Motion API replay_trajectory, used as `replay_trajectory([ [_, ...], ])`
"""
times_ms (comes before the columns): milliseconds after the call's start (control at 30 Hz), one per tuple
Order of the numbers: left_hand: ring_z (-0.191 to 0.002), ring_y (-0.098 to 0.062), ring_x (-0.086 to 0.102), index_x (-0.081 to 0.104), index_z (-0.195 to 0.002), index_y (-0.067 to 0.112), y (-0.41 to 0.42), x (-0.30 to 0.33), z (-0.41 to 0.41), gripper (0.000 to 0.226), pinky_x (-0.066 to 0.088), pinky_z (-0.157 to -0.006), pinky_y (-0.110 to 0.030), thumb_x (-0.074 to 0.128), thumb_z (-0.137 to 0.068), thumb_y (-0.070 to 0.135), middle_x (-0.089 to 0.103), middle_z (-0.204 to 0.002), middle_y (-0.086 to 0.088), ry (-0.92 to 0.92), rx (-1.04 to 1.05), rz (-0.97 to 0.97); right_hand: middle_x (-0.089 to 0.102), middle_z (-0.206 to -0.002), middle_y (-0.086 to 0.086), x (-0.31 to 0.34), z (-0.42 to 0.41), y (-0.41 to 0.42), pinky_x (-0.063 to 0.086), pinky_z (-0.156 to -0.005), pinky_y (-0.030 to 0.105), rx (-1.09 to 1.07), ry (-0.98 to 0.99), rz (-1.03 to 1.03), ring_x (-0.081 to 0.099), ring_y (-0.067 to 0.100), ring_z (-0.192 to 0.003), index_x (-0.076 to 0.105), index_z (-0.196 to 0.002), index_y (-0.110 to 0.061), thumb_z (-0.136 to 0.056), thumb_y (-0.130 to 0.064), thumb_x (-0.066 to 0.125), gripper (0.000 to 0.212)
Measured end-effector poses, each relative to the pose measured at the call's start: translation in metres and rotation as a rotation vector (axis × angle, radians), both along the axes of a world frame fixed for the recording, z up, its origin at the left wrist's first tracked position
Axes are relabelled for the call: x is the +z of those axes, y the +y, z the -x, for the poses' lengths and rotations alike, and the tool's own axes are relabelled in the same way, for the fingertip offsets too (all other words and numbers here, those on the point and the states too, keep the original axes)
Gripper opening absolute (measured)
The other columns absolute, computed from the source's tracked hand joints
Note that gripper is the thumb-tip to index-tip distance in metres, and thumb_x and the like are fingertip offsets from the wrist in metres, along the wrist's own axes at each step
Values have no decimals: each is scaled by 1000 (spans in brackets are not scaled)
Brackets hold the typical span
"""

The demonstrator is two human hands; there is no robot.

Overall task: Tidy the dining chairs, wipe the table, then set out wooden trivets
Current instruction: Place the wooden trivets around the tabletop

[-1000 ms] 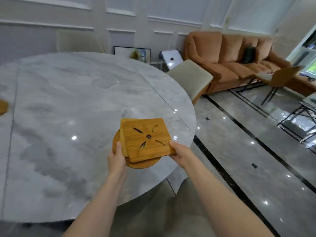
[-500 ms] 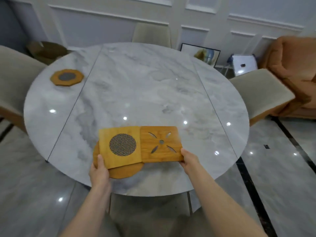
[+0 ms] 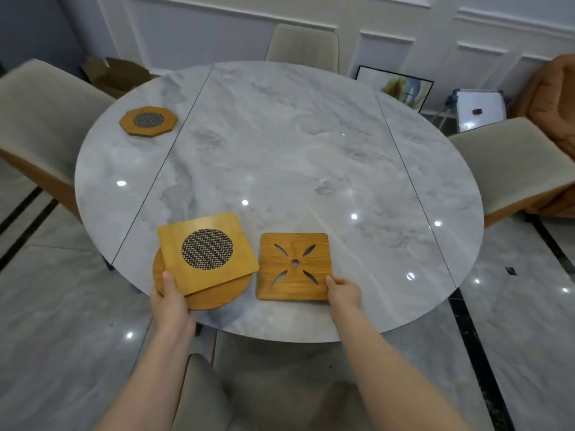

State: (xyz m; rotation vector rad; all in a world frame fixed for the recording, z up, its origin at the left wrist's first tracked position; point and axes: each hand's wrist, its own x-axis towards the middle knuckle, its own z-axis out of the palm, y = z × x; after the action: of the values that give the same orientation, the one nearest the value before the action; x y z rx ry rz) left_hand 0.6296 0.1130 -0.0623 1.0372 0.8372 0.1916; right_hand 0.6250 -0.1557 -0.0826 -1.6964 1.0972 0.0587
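My left hand [image 3: 170, 301] grips a stack of two wooden trivets above the near edge of the round marble table [image 3: 280, 144]: a square trivet with a round mesh centre [image 3: 207, 251] on top of a round trivet [image 3: 214, 295]. My right hand [image 3: 343, 293] pinches the near right corner of a square trivet with petal cut-outs [image 3: 294, 265], which lies flat on the table just right of the stack. An octagonal trivet with a mesh centre [image 3: 148, 120] lies at the table's far left.
Beige dining chairs stand at the left [image 3: 40, 119], the far side [image 3: 301, 45], the right [image 3: 504, 163] and right below me [image 3: 202, 396]. A framed picture [image 3: 395, 87] and a small whiteboard [image 3: 479, 108] lean by the panelled wall. An orange sofa [image 3: 553, 98] is at far right.
My right hand slid the petal cut-out trivet off the stack and set it down to the right, apart from the two my left hand holds. The view turned left over the table.
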Motion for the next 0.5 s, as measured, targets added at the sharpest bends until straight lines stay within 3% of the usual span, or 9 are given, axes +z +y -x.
replay_trajectory([
  [100, -106, -20, 58, 43, -137, 15, -2, -2, 0, 42, 48, -84, -35, 41, -101, 36, 57, -119, -2, -5, -24, 15, 57, -127, 5, 4, 3, 1, 43, -95, 34, 266, 132, 442, 51, 23, -118, 57, -127, -16, -94, -32, 56, 36],
  [167, -106, -19, 57, 45, -135, 16, -5, -4, -1, 40, 47, -86, -34, 40, -101, 34, 57, -119, -2, -10, -37, 4, 49, -136, 3, 1, 5, 6, 35, -102, 33, 450, 108, 647, 41, 22, -126, 53, -131, -20, -94, -34, 54, 39],
  [333, -104, -18, 57, 47, -133, 14, -13, -9, 0, 38, 47, -89, -34, 41, -101, 34, 57, -117, -1, -8, -67, -9, 19, -158, 3, -19, 13, 23, 12, -117, 35, 862, -10, 651, 10, 23, -147, 37, -145, -24, -99, -28, 45, 47],
  [500, -106, -21, 58, 49, -130, 14, -14, -15, -1, 37, 47, -89, -35, 43, -100, 35, 59, -119, -3, 14, -81, -19, 16, -159, 3, -30, 13, 23, 11, -118, 36, 884, -11, 635, 6, 24, -148, 30, -148, -26, -101, -29, 42, 49],
])
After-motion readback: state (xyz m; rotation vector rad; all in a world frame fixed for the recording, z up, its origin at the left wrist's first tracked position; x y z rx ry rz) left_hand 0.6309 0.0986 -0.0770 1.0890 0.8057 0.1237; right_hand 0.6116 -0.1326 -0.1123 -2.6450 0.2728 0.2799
